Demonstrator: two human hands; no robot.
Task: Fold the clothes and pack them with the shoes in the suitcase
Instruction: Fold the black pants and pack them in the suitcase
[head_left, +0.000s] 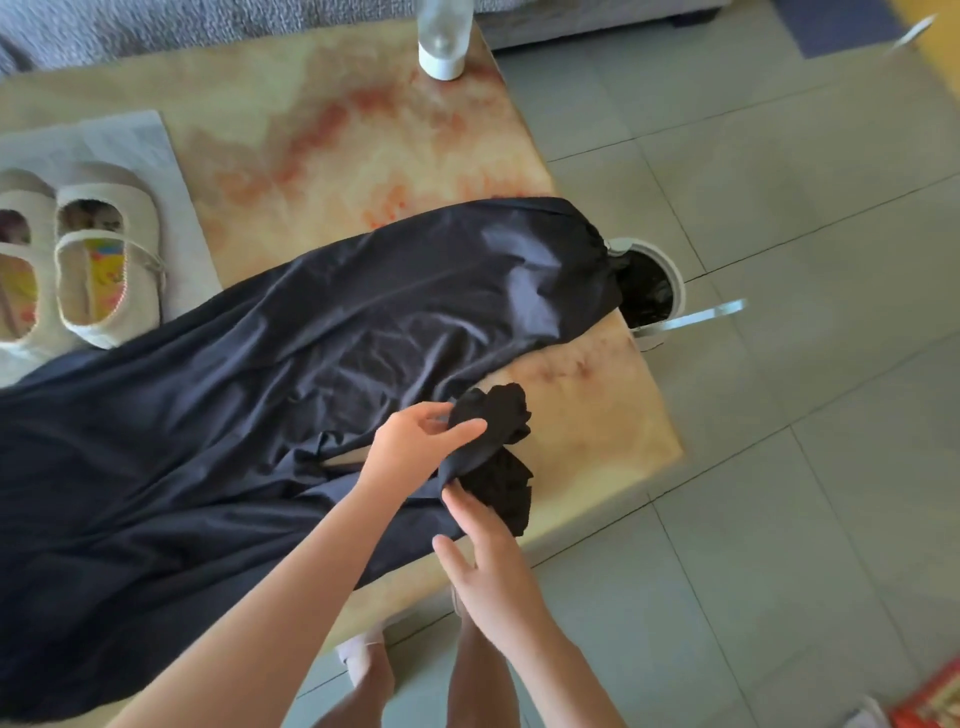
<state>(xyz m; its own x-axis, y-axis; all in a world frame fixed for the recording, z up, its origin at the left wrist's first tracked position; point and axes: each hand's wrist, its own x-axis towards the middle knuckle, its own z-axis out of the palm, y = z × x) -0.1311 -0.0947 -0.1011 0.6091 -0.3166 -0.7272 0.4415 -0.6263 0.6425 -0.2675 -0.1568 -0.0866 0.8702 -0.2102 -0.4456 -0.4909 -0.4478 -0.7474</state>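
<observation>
The left hand (415, 441) pinches a small crumpled black garment (500, 415) between thumb and curled fingers. The right hand (488, 566), at its 5 o'clock, lies loose, its straight fingertips touching the cloth's lower edge. The garment sits at the 4 o'clock corner of the glossy marbled surface (311, 130), beside a smooth, spread navy dress (260, 389). Cream strapped shoes (104, 265) rest at 9 o'clock.

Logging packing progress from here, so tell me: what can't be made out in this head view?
Head view only:
- Suitcase: nowhere in frame.
- Dark garment: left and bottom edges cut it off.
- Shoes: the outer one is cut by the left edge.
- Bottle: top cut by the upper edge.
- Bin: partly hidden behind the garment.
- Black cloth held by the left hand: bunched, type unclear.
- Right hand: fingers at the cloth, grip unclear.
</observation>
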